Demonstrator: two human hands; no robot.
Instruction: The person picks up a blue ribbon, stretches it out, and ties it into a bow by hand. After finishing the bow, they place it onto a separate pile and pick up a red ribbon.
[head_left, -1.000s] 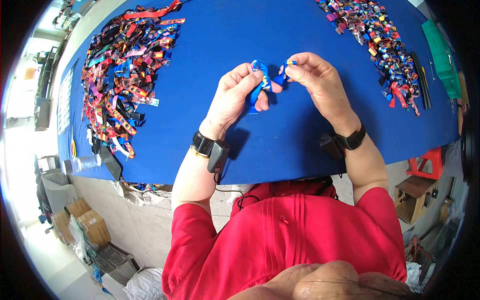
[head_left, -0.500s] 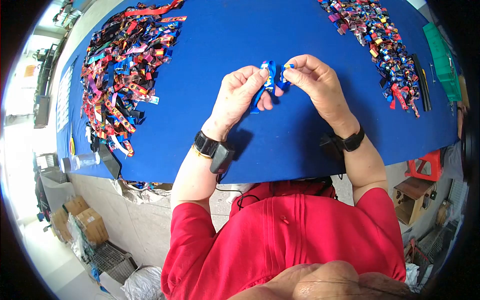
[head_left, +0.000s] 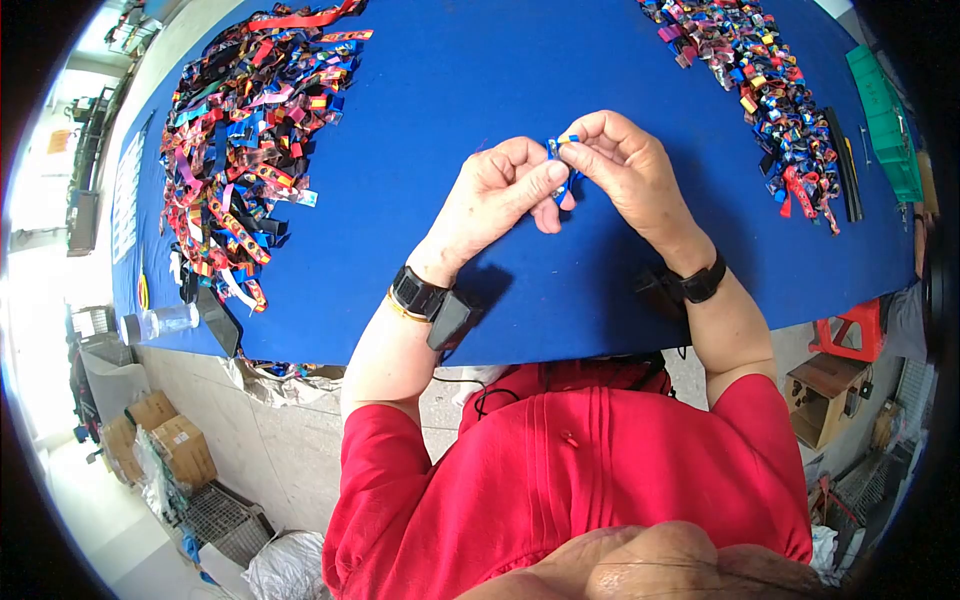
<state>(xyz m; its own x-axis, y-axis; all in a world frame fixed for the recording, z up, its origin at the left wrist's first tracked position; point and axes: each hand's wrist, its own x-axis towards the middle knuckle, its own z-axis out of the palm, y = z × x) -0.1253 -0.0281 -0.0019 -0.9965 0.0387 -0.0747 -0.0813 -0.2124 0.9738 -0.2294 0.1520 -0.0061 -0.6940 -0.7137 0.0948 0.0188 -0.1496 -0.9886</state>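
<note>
blue patterned fabric ribbon strip (head_left: 562, 160) pinched between both hands.
left hand (head_left: 497, 200) and right hand (head_left: 622, 165) fingertips closed on it, touching, above the blue cloth-covered table (head_left: 450, 80).

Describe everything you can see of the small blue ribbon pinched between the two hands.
The blue ribbon is a short strip of what looks like woven fabric, blue with a yellow-orange patch near its upper end. Only a small, seemingly folded bit shows; fingers hide the rest. The left hand and the right hand both pinch it at their fingertips, over the blue table. Whether it touches the table cannot be told.
</note>
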